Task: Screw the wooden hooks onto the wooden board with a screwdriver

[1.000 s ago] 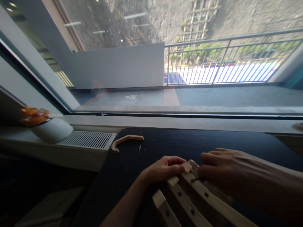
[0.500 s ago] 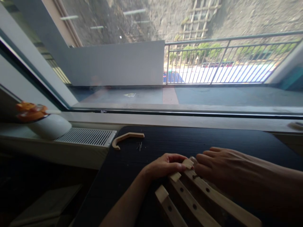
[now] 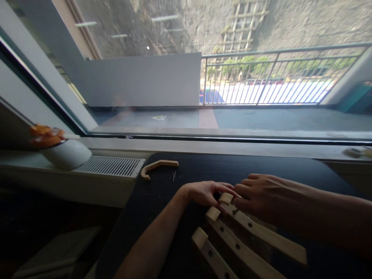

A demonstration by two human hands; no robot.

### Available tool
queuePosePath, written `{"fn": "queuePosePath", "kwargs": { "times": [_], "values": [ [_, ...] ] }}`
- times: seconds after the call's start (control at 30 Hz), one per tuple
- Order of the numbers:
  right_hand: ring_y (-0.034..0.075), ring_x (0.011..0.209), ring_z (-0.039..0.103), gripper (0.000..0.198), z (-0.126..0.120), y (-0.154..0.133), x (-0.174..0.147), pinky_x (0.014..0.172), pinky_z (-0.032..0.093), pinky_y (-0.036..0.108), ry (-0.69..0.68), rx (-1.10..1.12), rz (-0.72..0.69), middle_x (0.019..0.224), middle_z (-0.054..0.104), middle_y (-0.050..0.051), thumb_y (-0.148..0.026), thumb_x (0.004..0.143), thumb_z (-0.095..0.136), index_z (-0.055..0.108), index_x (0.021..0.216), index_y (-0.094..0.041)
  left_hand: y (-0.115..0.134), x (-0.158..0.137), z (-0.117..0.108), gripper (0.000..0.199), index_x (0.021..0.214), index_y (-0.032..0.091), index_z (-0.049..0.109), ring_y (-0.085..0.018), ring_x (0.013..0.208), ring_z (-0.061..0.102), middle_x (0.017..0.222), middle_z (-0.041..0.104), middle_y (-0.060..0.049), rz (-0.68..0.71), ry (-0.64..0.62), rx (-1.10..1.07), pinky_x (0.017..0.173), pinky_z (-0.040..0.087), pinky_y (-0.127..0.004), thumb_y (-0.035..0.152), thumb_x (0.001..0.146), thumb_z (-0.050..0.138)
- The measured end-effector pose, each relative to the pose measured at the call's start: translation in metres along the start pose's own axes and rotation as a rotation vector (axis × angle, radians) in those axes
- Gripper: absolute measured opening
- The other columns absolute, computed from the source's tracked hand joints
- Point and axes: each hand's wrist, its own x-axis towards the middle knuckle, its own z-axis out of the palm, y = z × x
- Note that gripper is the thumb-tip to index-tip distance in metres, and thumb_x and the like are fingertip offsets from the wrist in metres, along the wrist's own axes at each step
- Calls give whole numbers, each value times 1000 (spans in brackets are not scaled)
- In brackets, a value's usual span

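Three pale wooden strips with curled ends and dark holes lie side by side: a far strip, a middle strip and a near strip. My left hand is around the far strip's curled end, its thumb on the near side and its fingers beyond. A screw sticks up from a hole in that strip. My right hand is closed just beside the screw, against my left fingertips; whatever is in its fingers is hidden.
On the dark table lie a loose hook-shaped wooden piece and several screws. A white pot with an orange top stands on the left sill near a vent grille. A large window spans the far side.
My left hand has shifted up a little, its thumb moving off the top of the far strip's curled end. My right hand has risen slightly and closed in on the left fingertips.
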Motion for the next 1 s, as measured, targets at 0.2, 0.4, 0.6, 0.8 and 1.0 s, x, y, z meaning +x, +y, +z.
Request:
{"fn": "queuePosePath", "kwargs": {
  "times": [0.2, 0.4, 0.6, 0.8, 1.0],
  "values": [
    [17, 64, 56, 16, -3, -2, -3, 57, 30, 34, -26, -108, -76, 78, 63, 0, -6, 76, 60, 59, 82, -21, -6, -15, 35, 64, 125, 24, 63, -27, 125, 48, 135, 50, -8, 67, 312, 122, 110, 35, -35, 38, 66, 83],
    [15, 58, 52, 14, 0, -5, -8, 54, 27, 33, -47, -124, -83, 73, 61, 0, -6, 78, 58, 56, 78, -20, -11, -19, 53, 73, 127, 25, 60, -27, 122, 48, 131, 48, -8, 41, 435, 225, 109, 38, -35, 42, 61, 84],
    [15, 55, 52, 15, 8, -6, -11, 50, 24, 32, -83, -151, -24, 68, 59, 0, -5, 76, 58, 56, 75, -20, -11, -17, 54, 76, 130, 21, 57, -28, 122, 48, 131, 47, -11, 18, 428, 246, 109, 39, -37, 44, 62, 82],
    [15, 47, 59, 19, 0, -10, -11, 42, 19, 29, -253, -64, 234, 58, 61, -3, -5, 70, 66, 56, 79, -19, -12, -16, 56, 78, 133, 19, 55, -27, 119, 50, 128, 48, -11, 23, 444, 268, 107, 40, -35, 44, 63, 81],
    [19, 57, 67, 6, -23, -28, 9, 43, 19, 30, -398, -102, 399, 62, 66, 2, -12, 79, 63, 60, 79, -17, -10, -16, 58, 78, 133, 22, 54, -27, 117, 51, 126, 48, -10, 7, 463, 321, 106, 42, -36, 44, 64, 81]
  ]
}}
